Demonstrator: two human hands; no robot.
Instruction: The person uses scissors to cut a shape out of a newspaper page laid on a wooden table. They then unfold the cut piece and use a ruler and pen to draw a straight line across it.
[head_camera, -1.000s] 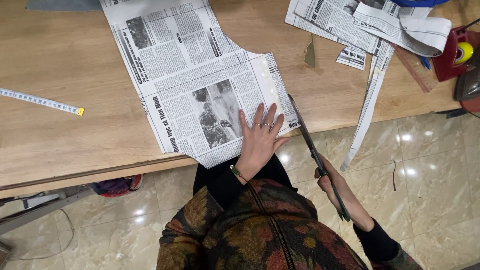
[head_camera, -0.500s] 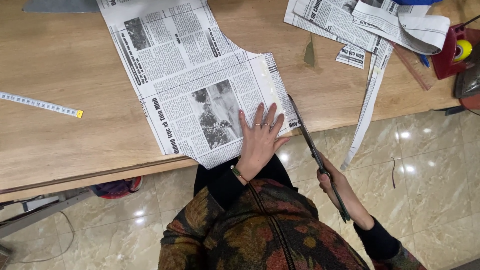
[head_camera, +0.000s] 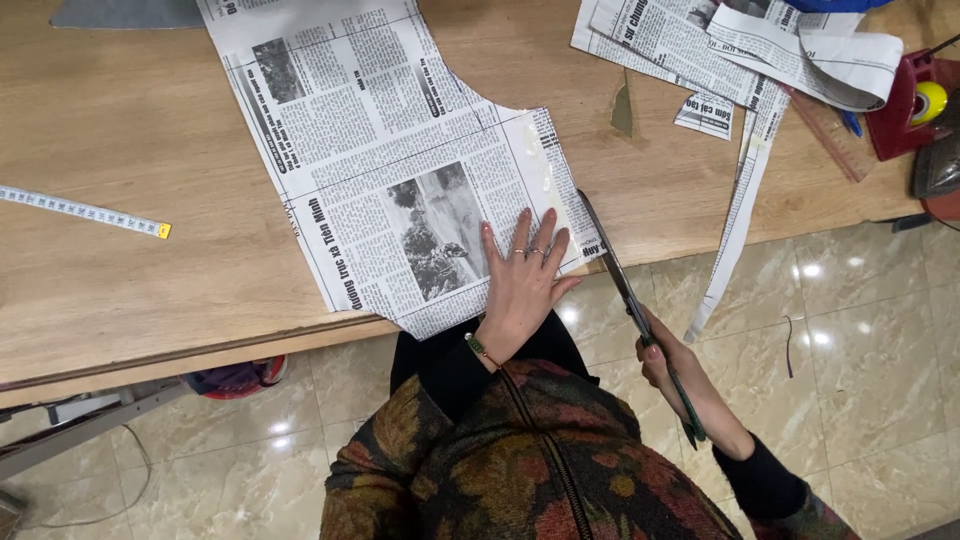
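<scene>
The left hand (head_camera: 520, 275) lies spread flat on the newspaper sheet (head_camera: 400, 170), pinning it while the right hand (head_camera: 665, 365), just beside the sheet's right edge, grips long scissors (head_camera: 625, 290) against that edge.

The person is wearing a dark jacket patterned with muted flowers in rust red, olive green and mustard, and a dark zip is running down its middle. Black cuffs are showing at both wrists, well back from the fingers, under the patterned sleeves. On the left hand (head_camera: 522, 283), thin rings are sitting on two of the middle fingers, the nails are looking pink, and a slim bracelet with small beads is circling the wrist just behind the hand; the right hand (head_camera: 668, 362) is wearing nothing visible.
</scene>
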